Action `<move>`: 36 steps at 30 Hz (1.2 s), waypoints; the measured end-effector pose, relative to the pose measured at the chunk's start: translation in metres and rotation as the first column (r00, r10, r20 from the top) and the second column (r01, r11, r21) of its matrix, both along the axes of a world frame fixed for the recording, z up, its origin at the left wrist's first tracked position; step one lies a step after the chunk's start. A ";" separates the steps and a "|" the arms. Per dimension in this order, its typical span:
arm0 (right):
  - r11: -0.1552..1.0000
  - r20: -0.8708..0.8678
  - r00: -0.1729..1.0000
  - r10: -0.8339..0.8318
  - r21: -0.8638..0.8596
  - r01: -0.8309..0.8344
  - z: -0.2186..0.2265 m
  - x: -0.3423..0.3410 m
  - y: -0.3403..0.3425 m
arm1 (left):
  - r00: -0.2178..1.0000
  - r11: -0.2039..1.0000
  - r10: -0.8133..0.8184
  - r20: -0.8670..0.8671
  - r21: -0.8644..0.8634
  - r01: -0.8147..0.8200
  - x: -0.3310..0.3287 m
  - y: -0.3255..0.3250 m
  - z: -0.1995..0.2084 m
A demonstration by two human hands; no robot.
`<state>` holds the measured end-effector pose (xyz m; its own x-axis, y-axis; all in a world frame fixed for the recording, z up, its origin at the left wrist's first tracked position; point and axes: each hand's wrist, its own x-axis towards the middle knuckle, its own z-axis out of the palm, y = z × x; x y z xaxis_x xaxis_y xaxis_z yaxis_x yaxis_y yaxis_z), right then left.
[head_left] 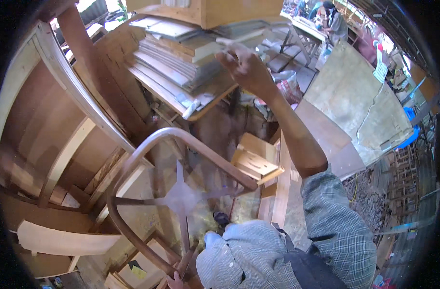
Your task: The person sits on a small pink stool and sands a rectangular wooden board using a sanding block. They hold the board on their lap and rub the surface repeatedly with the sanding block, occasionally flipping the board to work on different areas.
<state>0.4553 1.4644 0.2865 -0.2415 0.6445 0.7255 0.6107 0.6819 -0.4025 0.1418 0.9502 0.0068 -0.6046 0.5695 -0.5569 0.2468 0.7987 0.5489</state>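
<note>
In a cluttered woodworking shop, a tall, curved, pale-wood frame is being kept at left. Flat wooden boards are being stored in a stack on a brown wooden tabletop, presumably to keep them flat. In front, a rounded brown wooden frame with a grey cross-shaped brace is being gripped at its lower end by the left hand, probably for steadiness. The right hand is being raised well apart, near the boards; being blurred, its grip cannot be told.
</note>
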 end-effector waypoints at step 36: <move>0.991 -0.353 0.936 0.005 -0.124 -0.052 0.222 -0.033 0.253 | 0.860 0.743 0.059 -0.508 0.598 0.301 -0.051 0.317 0.064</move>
<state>0.4225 1.7178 0.5082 -0.0063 0.7346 0.6784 0.3956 0.6249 -0.6730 0.0912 1.2675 0.0706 -0.5777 0.7585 0.3014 0.6793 0.2422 0.6927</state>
